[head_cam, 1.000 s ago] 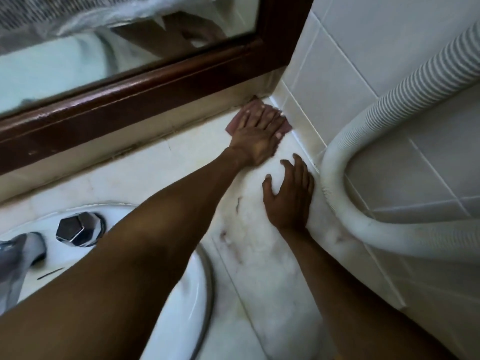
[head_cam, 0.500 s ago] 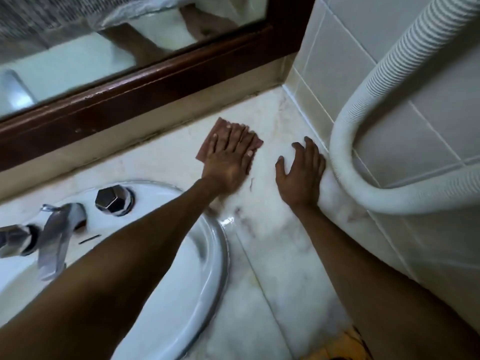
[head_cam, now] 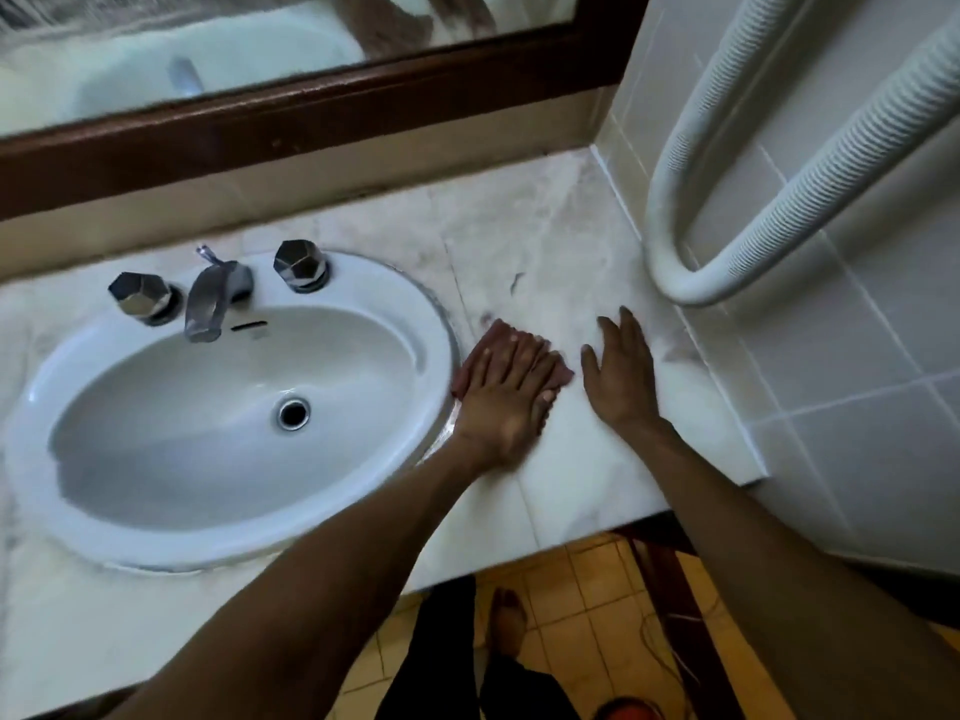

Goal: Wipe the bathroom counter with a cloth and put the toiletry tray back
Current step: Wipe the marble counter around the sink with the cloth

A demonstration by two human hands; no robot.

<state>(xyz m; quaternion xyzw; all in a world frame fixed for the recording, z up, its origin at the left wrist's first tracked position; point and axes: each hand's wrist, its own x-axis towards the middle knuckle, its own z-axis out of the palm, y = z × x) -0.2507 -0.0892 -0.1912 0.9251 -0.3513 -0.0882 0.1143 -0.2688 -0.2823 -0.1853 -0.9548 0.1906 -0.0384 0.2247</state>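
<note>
Head view, left hand [head_cam: 501, 402] lying flat with fingers together, pressing a reddish-pink cloth [head_cam: 560, 375] onto the white marble counter [head_cam: 545, 241] just beside the oval white sink [head_cam: 363, 283], right hand [head_cam: 621, 374] resting open, fingers spread, holding nothing, near the tiled wall [head_cam: 857, 330].

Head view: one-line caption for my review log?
Left hand presses a pink cloth flat on the marble counter beside the sink; right hand rests alongside.

A white oval sink [head_cam: 332, 517] carries a chrome faucet [head_cam: 210, 298] between two faceted chrome knobs. A wood-framed mirror [head_cam: 322, 111] runs behind it. A ribbed white hose [head_cam: 779, 220] loops against the tiled wall [head_cam: 852, 356]. Yellow floor tiles [head_cam: 587, 589] show below.
</note>
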